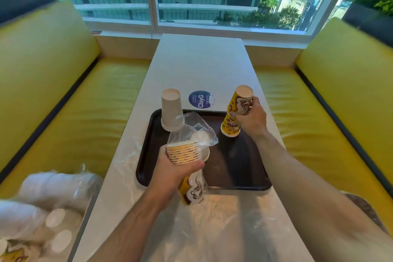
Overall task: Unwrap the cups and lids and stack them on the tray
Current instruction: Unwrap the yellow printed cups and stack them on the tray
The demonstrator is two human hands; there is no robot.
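Lower left of frame: a pile of wrapped cups and lids (42, 204) is heavily blurred and cut off by the left and bottom edges; count and type cannot be determined. Centre: the left hand (173, 168) covers the middle of a yellow cup stack (187, 168), and a clear plastic wrapper (191, 127) veils its upper end. Right of centre: the right hand (251, 117) hides part of the inverted yellow stack (236, 110). The blue sticker (201, 99) carries small print too fine to read.
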